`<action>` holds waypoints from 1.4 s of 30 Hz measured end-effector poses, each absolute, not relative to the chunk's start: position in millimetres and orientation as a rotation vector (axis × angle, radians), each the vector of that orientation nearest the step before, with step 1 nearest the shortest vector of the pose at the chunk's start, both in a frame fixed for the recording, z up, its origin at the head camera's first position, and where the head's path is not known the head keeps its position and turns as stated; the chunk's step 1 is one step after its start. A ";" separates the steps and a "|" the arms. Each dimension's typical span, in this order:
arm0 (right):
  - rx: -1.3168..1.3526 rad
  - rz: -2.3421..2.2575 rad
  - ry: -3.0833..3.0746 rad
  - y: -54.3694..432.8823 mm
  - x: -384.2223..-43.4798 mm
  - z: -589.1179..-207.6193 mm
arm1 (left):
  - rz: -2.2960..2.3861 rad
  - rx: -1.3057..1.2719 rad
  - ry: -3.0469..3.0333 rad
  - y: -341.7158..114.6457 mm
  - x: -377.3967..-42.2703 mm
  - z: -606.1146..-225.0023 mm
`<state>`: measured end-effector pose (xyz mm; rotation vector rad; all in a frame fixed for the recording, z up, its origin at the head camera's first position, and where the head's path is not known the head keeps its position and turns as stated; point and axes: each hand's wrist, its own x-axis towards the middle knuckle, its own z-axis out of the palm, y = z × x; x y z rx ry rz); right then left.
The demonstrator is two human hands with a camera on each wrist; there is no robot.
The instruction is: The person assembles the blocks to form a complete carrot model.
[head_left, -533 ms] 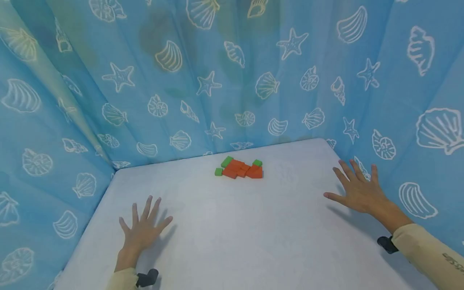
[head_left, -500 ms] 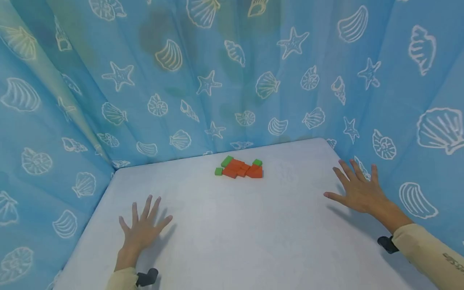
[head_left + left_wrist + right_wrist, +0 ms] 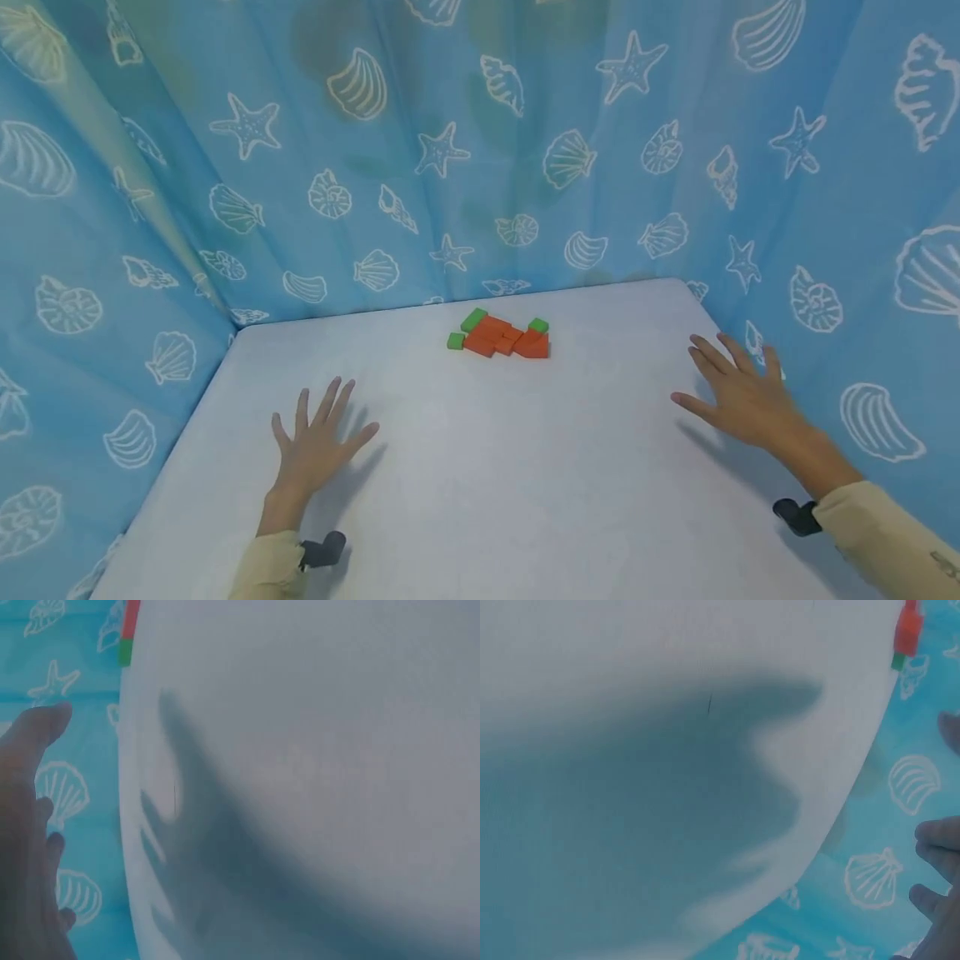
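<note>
A cluster of orange blocks lies near the far edge of the white table, with several green blocks around it. My left hand hovers above the table's left part with fingers spread, holding nothing. Over the right side is my right hand, also spread and holding nothing, apart from the blocks. Both hands cast shadows on the surface below. In the left wrist view the thumb and fingers of the left hand show at the left edge; the right wrist view catches the fingertips of the right hand.
A white-covered table fills the lower middle. Blue curtains printed with white shells and starfish stand along its back, left and right sides. A dark device is strapped to each wrist, over pale sleeves.
My left hand has shifted slightly forward and to the right. The right hand stays nearly in place, its fingers a little closer together. The head view has tilted slightly; the blocks look unmoved.
</note>
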<state>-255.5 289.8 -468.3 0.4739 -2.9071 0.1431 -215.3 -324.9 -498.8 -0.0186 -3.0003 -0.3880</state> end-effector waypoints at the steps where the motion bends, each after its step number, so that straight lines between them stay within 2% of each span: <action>1: 0.489 0.170 -2.875 286.0 -255.7 -468.7 | -0.386 -0.028 -2.979 -320.6 -218.7 -497.2; 12: 0.557 0.412 -2.729 236.1 -265.8 -487.2 | -0.525 -0.092 -2.827 -251.9 -259.9 -511.2; 24: 0.549 0.555 -2.788 192.9 -296.8 -498.3 | -0.658 -0.084 -2.811 -176.8 -317.2 -521.9; 31: 0.541 0.583 -2.815 171.7 -311.9 -498.2 | -0.637 -0.125 -2.823 -148.5 -346.9 -526.6; 42: 0.556 0.580 -2.836 145.0 -332.8 -493.6 | -0.513 -0.015 -2.783 -129.7 -373.1 -530.0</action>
